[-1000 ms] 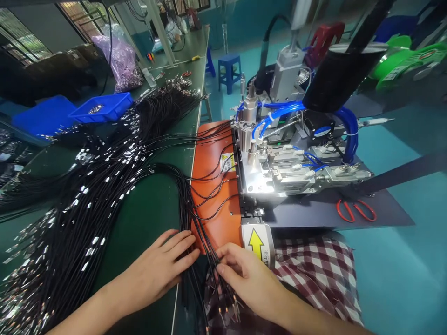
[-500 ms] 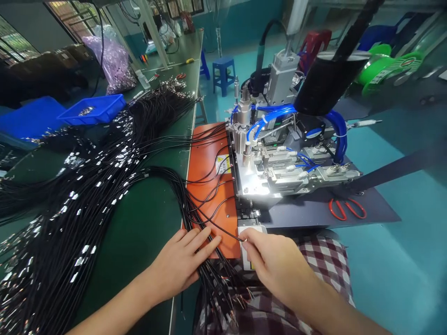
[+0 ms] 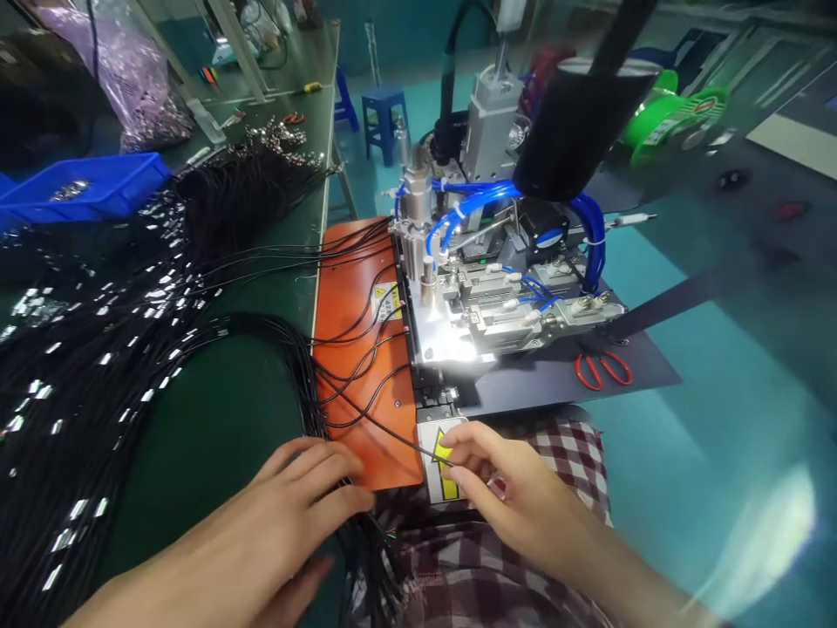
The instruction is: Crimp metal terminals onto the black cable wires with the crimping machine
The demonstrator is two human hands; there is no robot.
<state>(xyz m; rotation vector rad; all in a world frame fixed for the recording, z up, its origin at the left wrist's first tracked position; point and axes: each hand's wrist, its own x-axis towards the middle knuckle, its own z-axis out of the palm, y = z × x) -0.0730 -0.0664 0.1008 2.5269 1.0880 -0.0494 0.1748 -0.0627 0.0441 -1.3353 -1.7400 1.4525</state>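
A bundle of black cables [image 3: 302,384] runs over the green table's edge and passes under my left hand [image 3: 301,497]. The fingers of that hand curl over the bundle, hiding part of it; its lower edge is blurred. Below it, the cables' far ends hang toward my lap. My right hand [image 3: 503,480] holds the end of one black cable [image 3: 392,433] near thumb and fingertips, in front of a white block with a yellow warning label [image 3: 445,445]. Several other cables cross the orange plate [image 3: 353,283] into the side of a metal machine [image 3: 451,327].
Many more black cables [image 3: 118,349] cover the green table [image 3: 189,419]. A blue tray [image 3: 98,196] with small metal parts stands at the far left. Red-handled scissors [image 3: 602,371] lie on the dark machine base. A black cylinder [image 3: 579,131] hangs above the machine's blue tubes.
The camera view has shifted, so the machine appears further left. My left hand has gone from lying flat to curling over the bundle. My right hand's fingers have opened a little around the cable end.
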